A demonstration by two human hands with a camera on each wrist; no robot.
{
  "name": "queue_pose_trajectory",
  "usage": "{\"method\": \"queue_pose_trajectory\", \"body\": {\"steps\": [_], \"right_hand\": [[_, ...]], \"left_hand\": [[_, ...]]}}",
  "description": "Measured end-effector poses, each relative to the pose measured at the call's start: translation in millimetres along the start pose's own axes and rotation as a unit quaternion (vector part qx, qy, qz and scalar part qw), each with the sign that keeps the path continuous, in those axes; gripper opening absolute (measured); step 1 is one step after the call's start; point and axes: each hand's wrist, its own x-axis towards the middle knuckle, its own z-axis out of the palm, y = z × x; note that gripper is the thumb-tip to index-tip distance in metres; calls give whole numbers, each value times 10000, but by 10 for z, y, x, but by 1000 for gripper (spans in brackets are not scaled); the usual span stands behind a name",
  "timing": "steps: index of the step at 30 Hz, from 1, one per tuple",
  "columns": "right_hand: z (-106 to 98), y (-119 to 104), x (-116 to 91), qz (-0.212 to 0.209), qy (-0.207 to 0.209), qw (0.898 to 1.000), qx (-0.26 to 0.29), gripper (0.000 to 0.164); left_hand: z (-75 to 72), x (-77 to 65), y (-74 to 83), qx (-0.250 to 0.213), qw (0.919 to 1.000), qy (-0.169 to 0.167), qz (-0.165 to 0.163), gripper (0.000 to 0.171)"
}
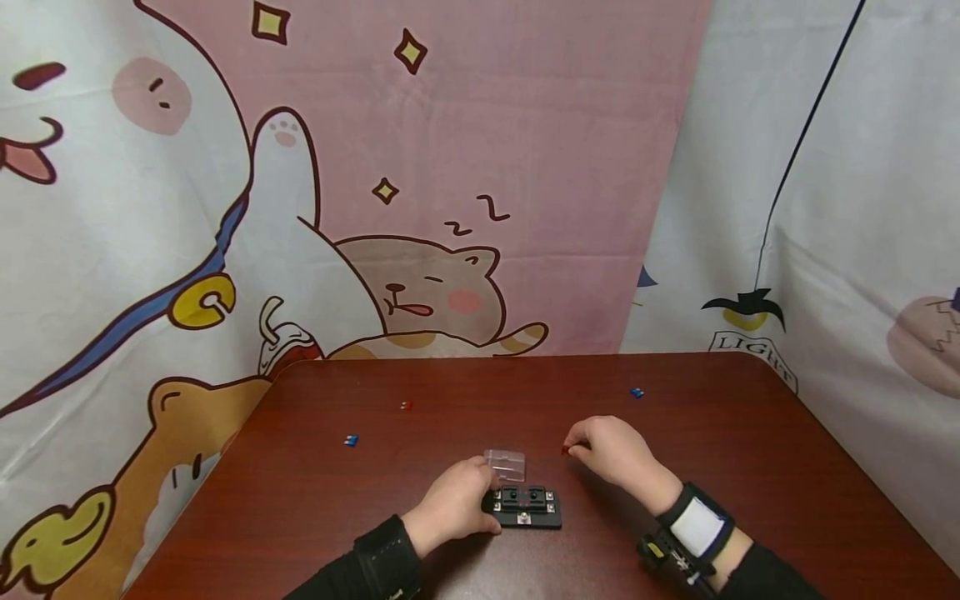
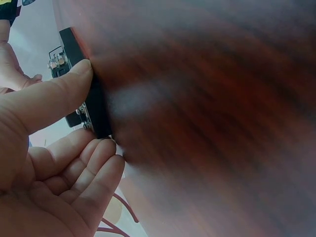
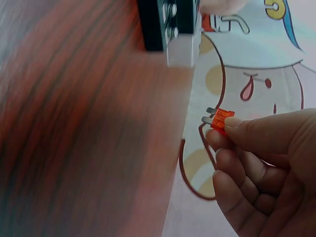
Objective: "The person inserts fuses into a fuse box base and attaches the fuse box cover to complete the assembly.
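A black fuse block [image 1: 536, 518] with metal screw terminals lies on the table in the head view. My left hand [image 1: 456, 502] grips its left end, and the left wrist view shows the thumb against one long side with fingers at the end. Pinched between the thumb and index finger of my right hand [image 1: 617, 452] is a red blade fuse [image 3: 223, 120]. Its two metal prongs point away from the fingertips, and it is held above the table, apart from the block. Just behind the block lies a clear plastic cover [image 1: 506, 464], partly hidden by the left fingers.
Several small fuses are spread on the brown table [image 1: 285, 517]: a blue fuse [image 1: 351, 440] at left, a red fuse [image 1: 407, 406] farther back, another blue fuse [image 1: 637, 392] at back right. A printed curtain [image 1: 570, 208] hangs behind the table.
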Motion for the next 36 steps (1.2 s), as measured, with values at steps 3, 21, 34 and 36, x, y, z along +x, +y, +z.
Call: {"method": "queue_pose_trajectory", "body": {"steps": [3, 21, 34, 36], "right_hand": [[27, -81, -12, -123, -53, 9999, 52, 7], [117, -325, -107, -1240, -309, 9918, -12, 6], [187, -352, -142, -1652, -78, 9861, -141, 9], [199, -355, -144, -1662, -61, 9859, -158, 9]], "left_hand": [[5, 2, -3, 4, 10000, 32, 31, 43], [1, -2, 3, 196, 9995, 168, 153, 42], [5, 2, -1, 114, 9996, 211, 172, 41], [5, 7, -3, 72, 9998, 152, 136, 42]]}}
